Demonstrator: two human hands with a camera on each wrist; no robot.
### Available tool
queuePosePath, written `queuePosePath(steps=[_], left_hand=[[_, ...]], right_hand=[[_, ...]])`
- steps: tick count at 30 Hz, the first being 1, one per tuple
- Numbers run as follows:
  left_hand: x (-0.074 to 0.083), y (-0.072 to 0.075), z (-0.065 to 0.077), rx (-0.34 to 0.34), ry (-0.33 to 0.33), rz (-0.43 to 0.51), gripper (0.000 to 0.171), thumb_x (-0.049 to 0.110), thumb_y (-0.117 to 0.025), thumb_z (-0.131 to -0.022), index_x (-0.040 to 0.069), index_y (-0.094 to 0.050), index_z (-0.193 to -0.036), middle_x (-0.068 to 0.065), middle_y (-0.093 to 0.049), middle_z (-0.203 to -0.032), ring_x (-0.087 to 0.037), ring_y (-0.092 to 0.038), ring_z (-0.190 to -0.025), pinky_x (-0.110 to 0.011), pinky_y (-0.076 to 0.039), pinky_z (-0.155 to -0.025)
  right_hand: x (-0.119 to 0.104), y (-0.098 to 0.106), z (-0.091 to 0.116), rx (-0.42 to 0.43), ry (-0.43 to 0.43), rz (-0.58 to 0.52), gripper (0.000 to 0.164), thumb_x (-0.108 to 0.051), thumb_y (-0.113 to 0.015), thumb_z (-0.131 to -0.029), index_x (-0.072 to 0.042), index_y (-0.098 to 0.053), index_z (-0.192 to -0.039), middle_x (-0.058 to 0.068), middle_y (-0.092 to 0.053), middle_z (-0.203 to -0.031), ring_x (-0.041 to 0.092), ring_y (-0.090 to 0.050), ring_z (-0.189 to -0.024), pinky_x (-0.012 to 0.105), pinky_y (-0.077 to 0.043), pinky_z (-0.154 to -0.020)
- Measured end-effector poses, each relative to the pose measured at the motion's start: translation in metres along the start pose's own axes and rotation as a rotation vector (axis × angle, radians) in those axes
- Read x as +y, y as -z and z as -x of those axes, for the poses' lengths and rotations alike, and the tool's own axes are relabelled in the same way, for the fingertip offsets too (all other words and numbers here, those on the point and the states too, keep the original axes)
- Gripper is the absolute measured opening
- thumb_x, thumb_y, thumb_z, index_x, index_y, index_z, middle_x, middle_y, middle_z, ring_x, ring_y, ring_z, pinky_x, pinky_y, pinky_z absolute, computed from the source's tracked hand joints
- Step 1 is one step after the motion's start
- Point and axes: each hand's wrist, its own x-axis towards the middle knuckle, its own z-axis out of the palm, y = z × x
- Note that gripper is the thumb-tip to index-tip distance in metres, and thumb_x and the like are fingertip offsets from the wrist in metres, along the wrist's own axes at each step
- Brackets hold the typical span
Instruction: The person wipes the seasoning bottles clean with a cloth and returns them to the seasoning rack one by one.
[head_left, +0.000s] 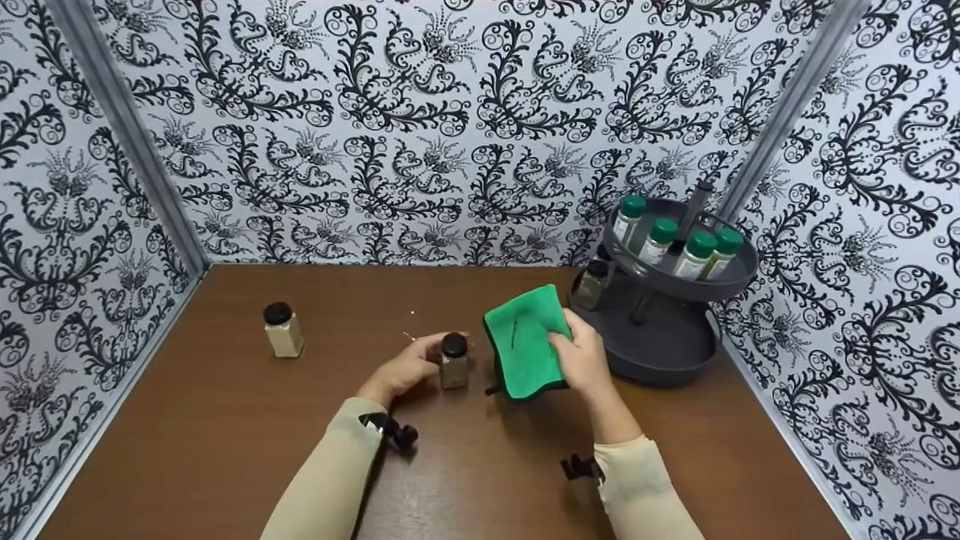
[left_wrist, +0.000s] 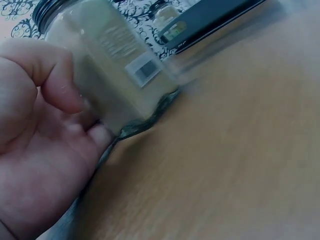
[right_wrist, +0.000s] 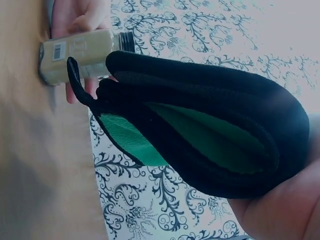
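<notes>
My left hand (head_left: 405, 367) grips a clear spice jar (head_left: 453, 369) with a black lid and pale brown contents. The thumb is at its near side and the fingers go behind it; a barcode label shows on the jar (left_wrist: 117, 65) in the left wrist view. The jar is upright, close over the table. To its right, my right hand (head_left: 587, 358) pinches a folded green cloth (head_left: 529, 345) with black edging by its right side, thumb on top. In the right wrist view the cloth (right_wrist: 210, 137) shows its folded layers and a small black loop.
A second black-lidded jar (head_left: 284, 331) stands at the left of the brown table (head_left: 225, 435). On the right, a dark two-tier rack (head_left: 660, 367) bears several green-capped jars (head_left: 657, 241) above and a black-lidded jar (head_left: 592, 286) below. Small white specks (head_left: 409, 334) lie behind the left hand.
</notes>
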Motion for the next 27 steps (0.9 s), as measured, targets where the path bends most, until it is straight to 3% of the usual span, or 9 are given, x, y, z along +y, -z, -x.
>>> queuePosePath(steps=[5, 10, 12, 21, 24, 27], left_hand=[[0.003, 0.002, 0.005, 0.005, 0.028, -0.055, 0.071, -0.023, -0.057, -0.079, -0.014, -0.049, -0.149, -0.032, -0.063, -0.142, -0.013, -0.066, -0.122, -0.023, -0.054, -0.093], [0.009, -0.009, 0.012, 0.067, 0.068, -0.06, 0.065, -0.016, -0.071, -0.078, -0.003, -0.062, -0.141, 0.0, -0.074, -0.125, -0.012, -0.067, -0.112, -0.025, -0.057, -0.093], [0.011, -0.016, 0.014, 0.094, 0.073, -0.058, 0.063, -0.016, -0.073, -0.075, -0.003, -0.065, -0.136, 0.005, -0.075, -0.119, -0.013, -0.068, -0.11, -0.026, -0.057, -0.093], [0.018, -0.051, 0.015, 0.28, 0.058, -0.154, 0.052, -0.017, -0.078, -0.069, -0.006, -0.07, -0.119, 0.0, -0.074, -0.106, -0.012, -0.07, -0.096, -0.025, -0.057, -0.087], [0.021, -0.058, 0.014, 0.324, 0.058, -0.176, 0.05, -0.012, -0.082, -0.072, -0.003, -0.072, -0.12, -0.002, -0.075, -0.106, -0.011, -0.068, -0.095, -0.024, -0.056, -0.086], [0.031, -0.064, 0.014, 0.363, 0.045, -0.177, 0.049, -0.007, -0.085, -0.075, -0.001, -0.074, -0.122, -0.006, -0.076, -0.109, -0.011, -0.068, -0.096, -0.025, -0.057, -0.087]], right_hand=[[0.0, -0.003, 0.0, -0.022, 0.001, -0.029, 0.04, -0.002, -0.057, -0.1, -0.007, -0.069, -0.137, 0.017, -0.077, -0.115, 0.018, -0.07, -0.085, 0.034, -0.056, -0.081], [0.001, -0.006, 0.002, -0.049, 0.014, -0.036, 0.038, -0.002, -0.056, -0.101, -0.007, -0.07, -0.135, 0.017, -0.077, -0.112, 0.019, -0.07, -0.084, 0.035, -0.056, -0.079], [0.002, -0.007, 0.001, -0.053, 0.022, -0.033, 0.037, -0.002, -0.056, -0.1, -0.007, -0.071, -0.134, 0.017, -0.077, -0.111, 0.019, -0.071, -0.084, 0.035, -0.056, -0.079], [0.005, -0.02, 0.003, -0.049, 0.028, 0.032, 0.035, -0.005, -0.058, -0.098, -0.012, -0.073, -0.129, 0.012, -0.079, -0.107, 0.019, -0.071, -0.081, 0.037, -0.057, -0.078], [0.005, -0.031, 0.008, 0.002, 0.104, 0.064, 0.036, -0.004, -0.059, -0.097, -0.014, -0.074, -0.127, 0.009, -0.08, -0.107, 0.021, -0.073, -0.085, 0.04, -0.059, -0.08], [0.006, -0.048, 0.015, 0.03, 0.234, 0.105, 0.041, 0.001, -0.061, -0.093, -0.011, -0.074, -0.13, 0.012, -0.08, -0.114, 0.026, -0.075, -0.097, 0.047, -0.061, -0.086]])
